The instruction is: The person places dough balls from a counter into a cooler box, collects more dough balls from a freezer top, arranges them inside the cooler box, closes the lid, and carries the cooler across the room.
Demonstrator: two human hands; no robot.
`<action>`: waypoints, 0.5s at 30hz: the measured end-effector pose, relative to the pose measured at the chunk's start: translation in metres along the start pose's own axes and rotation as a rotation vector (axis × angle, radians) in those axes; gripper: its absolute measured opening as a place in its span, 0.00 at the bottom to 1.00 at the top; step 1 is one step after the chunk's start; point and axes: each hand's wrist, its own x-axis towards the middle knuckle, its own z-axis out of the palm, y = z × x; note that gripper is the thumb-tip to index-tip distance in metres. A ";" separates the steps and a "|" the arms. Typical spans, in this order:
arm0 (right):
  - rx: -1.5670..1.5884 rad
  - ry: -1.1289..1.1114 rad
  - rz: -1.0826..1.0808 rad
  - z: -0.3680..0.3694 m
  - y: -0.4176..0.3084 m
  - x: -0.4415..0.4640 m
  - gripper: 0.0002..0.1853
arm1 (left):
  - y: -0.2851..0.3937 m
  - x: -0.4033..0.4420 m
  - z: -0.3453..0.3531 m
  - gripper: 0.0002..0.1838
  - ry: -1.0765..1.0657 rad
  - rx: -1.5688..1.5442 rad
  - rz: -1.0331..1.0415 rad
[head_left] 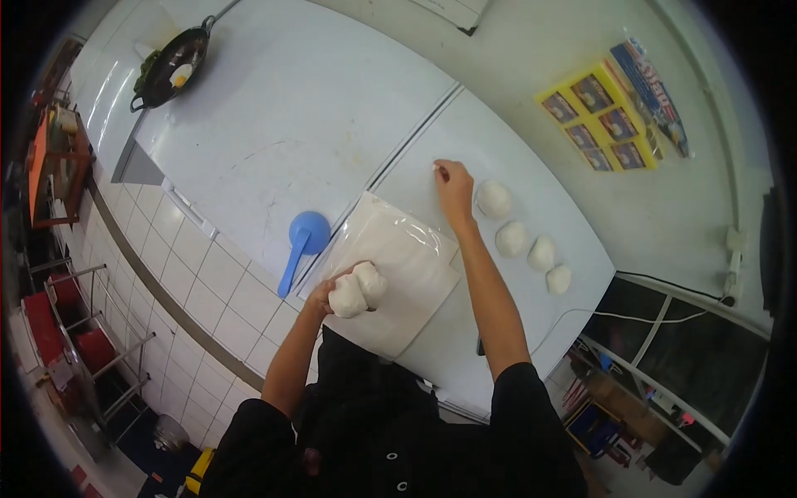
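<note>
My left hand (pixel 320 296) is closed around a white dough lump (pixel 358 290) with a deep crease down its middle; I cannot tell whether it is one piece or two. It is held over the near left part of a pale sheet (pixel 407 266) with a shiny plastic surface. Farther out, my right hand (pixel 454 189) is over the white table, its fingers pinched together. A tiny white speck shows at the fingertips, too small to name. Several round white dough balls (pixel 495 199) sit in a row to the right of my right hand and forearm.
An upturned blue dipper (pixel 310 231) lies beside the sheet, handle toward me. At the far left stands a black wok (pixel 178 66) with an egg-like item in it. A seam (pixel 415 133) crosses the table (pixel 290 108). A white cable (pixel 581 311) trails at the right edge.
</note>
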 end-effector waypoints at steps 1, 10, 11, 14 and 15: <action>0.005 -0.002 -0.003 0.005 0.001 0.010 0.10 | 0.004 -0.001 0.000 0.67 -0.064 -0.019 -0.018; -0.126 -0.177 -0.053 0.033 -0.026 0.036 0.09 | 0.006 0.000 -0.001 0.67 0.028 -0.022 -0.063; -0.024 -0.358 -0.082 0.040 -0.040 0.021 0.08 | 0.006 -0.001 -0.001 0.67 0.037 -0.031 -0.059; -0.066 -0.564 -0.387 0.069 -0.051 -0.030 0.07 | 0.002 0.002 -0.003 0.68 -0.071 -0.075 -0.061; -0.071 -0.561 -0.386 0.076 -0.056 -0.040 0.07 | 0.002 0.002 -0.006 0.67 -0.037 -0.064 -0.067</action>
